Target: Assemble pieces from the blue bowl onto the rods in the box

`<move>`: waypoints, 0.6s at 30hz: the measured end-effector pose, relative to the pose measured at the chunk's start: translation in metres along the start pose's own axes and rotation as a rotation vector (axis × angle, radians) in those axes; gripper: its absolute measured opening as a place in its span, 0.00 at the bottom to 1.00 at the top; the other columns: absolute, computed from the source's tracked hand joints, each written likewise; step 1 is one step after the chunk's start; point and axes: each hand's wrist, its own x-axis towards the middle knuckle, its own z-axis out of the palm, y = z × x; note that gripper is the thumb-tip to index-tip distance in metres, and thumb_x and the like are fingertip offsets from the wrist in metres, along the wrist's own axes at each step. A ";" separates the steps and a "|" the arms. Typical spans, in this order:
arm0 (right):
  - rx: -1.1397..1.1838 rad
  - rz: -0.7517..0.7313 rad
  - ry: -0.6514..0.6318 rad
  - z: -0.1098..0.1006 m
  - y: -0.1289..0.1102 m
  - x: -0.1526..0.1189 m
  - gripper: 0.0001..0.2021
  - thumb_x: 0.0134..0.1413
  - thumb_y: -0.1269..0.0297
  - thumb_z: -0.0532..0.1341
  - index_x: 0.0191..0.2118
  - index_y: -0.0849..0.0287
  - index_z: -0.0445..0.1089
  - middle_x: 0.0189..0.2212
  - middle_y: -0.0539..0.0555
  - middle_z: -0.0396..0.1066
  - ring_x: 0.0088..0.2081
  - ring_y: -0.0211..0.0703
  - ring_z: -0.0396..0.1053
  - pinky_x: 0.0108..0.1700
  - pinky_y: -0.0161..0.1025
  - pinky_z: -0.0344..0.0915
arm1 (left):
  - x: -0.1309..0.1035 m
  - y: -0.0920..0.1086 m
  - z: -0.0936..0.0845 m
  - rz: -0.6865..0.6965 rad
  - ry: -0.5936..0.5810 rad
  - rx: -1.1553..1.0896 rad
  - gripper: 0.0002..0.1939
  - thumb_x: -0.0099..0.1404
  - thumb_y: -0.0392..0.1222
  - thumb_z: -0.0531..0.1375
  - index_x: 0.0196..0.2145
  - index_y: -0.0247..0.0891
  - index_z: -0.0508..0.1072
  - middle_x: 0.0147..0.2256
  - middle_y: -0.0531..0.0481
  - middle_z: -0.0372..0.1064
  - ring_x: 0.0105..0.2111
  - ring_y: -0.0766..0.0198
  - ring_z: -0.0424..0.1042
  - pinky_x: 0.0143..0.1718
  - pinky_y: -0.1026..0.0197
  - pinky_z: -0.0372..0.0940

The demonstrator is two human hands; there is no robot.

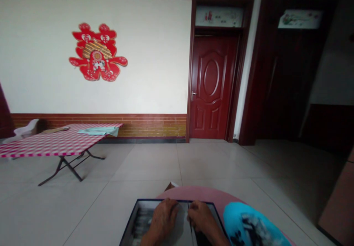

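A shallow dark-rimmed box [151, 200] sits at the bottom of the view, with both my hands inside its outline. My left hand [163, 218] is closed, its fingers curled down near the far rim; what they hold, if anything, is hidden. Between the hands lies a flat light-grey surface [181, 222]. My right hand [201, 217] pinches at a thin dark-edged strip [191, 233] that runs front to back across the box. Left of my left hand, the box holds blurred grey and dark contents [141, 222] that I cannot make out.
The box rests on a pink round table [199, 192]. A bright blue bag-like thing [254, 224] with dark print lies right of it. Farther left stands a folding table [63, 139] with a checked cloth, near a white chair [27, 128]. A red door [211, 87] is behind.
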 end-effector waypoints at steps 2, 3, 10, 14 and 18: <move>0.322 -0.012 -0.064 -0.003 -0.002 -0.003 0.07 0.45 0.66 0.54 0.28 0.59 0.69 0.19 0.49 0.70 0.20 0.37 0.66 0.22 0.32 0.56 | 0.000 0.002 -0.001 0.019 0.006 0.012 0.13 0.63 0.39 0.51 0.37 0.40 0.75 0.32 0.43 0.75 0.34 0.54 0.74 0.38 0.54 0.69; 0.486 -0.029 -0.090 -0.004 -0.003 -0.004 0.08 0.46 0.63 0.56 0.30 0.59 0.70 0.21 0.49 0.71 0.22 0.37 0.66 0.23 0.31 0.57 | 0.000 0.002 -0.001 0.027 0.017 0.007 0.13 0.64 0.40 0.51 0.38 0.40 0.75 0.33 0.43 0.75 0.35 0.54 0.74 0.39 0.54 0.69; 0.949 -0.030 -0.045 -0.002 -0.009 -0.012 0.21 0.39 0.50 0.65 0.38 0.59 0.72 0.32 0.54 0.73 0.34 0.41 0.71 0.35 0.35 0.65 | -0.002 0.001 0.000 0.004 0.037 -0.018 0.15 0.65 0.41 0.50 0.42 0.42 0.74 0.39 0.44 0.75 0.42 0.54 0.73 0.45 0.54 0.67; 0.842 -0.022 0.077 0.002 -0.007 -0.007 0.20 0.41 0.44 0.62 0.29 0.59 0.70 0.23 0.51 0.70 0.26 0.39 0.68 0.28 0.34 0.62 | -0.002 0.004 -0.002 -0.017 0.024 -0.050 0.14 0.65 0.41 0.50 0.42 0.41 0.74 0.39 0.43 0.75 0.42 0.53 0.73 0.45 0.54 0.67; 0.760 -0.066 0.056 0.005 -0.006 -0.007 0.20 0.42 0.44 0.60 0.27 0.59 0.69 0.23 0.50 0.69 0.26 0.39 0.67 0.28 0.35 0.61 | 0.000 0.009 -0.004 -0.003 0.006 -0.084 0.14 0.65 0.41 0.50 0.41 0.40 0.74 0.39 0.42 0.75 0.41 0.53 0.73 0.44 0.54 0.67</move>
